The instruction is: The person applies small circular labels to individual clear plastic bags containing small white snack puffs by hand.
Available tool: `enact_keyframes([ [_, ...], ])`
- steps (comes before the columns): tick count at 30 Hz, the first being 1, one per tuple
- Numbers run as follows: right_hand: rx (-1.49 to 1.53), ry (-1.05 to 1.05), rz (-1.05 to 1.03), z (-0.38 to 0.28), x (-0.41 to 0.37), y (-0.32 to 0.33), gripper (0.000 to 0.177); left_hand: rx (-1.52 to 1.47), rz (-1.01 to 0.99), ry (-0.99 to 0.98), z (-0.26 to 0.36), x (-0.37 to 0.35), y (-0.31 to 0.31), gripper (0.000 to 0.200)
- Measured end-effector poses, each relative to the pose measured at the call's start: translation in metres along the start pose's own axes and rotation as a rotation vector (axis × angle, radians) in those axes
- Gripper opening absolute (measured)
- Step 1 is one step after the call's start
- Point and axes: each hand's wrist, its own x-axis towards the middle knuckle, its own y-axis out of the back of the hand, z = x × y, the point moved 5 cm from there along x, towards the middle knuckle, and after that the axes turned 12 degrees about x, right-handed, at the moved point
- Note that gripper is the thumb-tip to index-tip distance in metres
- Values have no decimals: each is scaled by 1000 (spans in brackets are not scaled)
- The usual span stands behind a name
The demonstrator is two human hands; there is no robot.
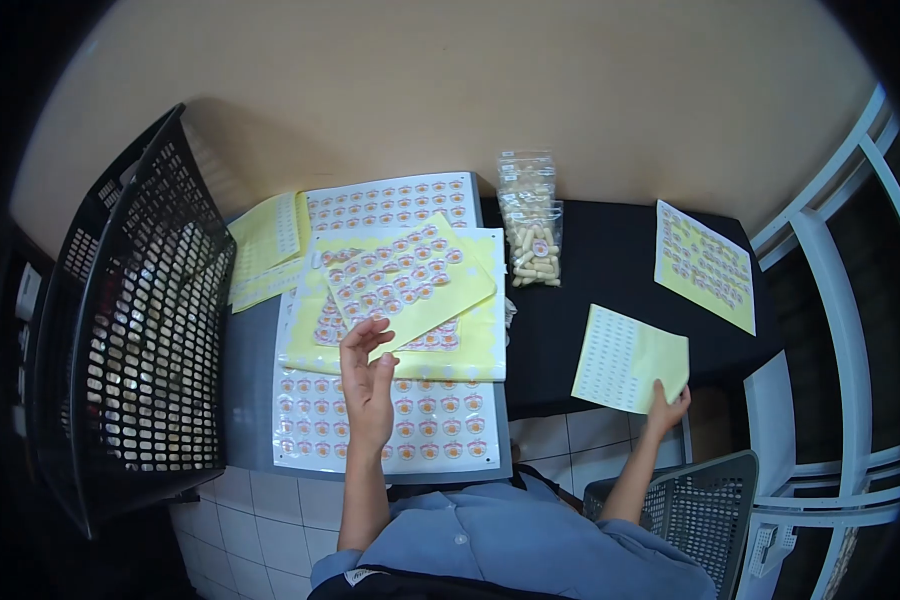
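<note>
My left hand [368, 385] is raised over the front part of the sticker sheets, its fingers curled but apart, with nothing visible in it. Beneath and beyond it, a yellow sheet with round pink and orange stickers [395, 275] lies tilted on other yellow sheets. Under those is a large white sheet of the same stickers [450, 425]. At the right, my right hand [667, 405] grips the lower right corner of a yellow sheet with small printed labels [615, 365], which hangs over the black table's front edge.
Clear bags of pale capsule-shaped pieces [536, 245] stand behind the middle of the black table [590, 260]. Another yellow sticker sheet [705, 265] lies at the right. A large dark basket [155, 310] stands at the left; another basket [705, 510] is low on the right.
</note>
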Motion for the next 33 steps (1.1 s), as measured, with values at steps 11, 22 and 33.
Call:
enact_keyframes([
  [11,909,-320,-869,-215,-150,-139,45,-183,-279,78,-4,-18,24,42],
  [22,1000,-770,-1218,-242,-292,-284,36,-124,125,76,-13,-33,168,41],
  [33,-137,383,-1438,-192,-361,-371,58,-69,7,284,-40,-65,247,41],
])
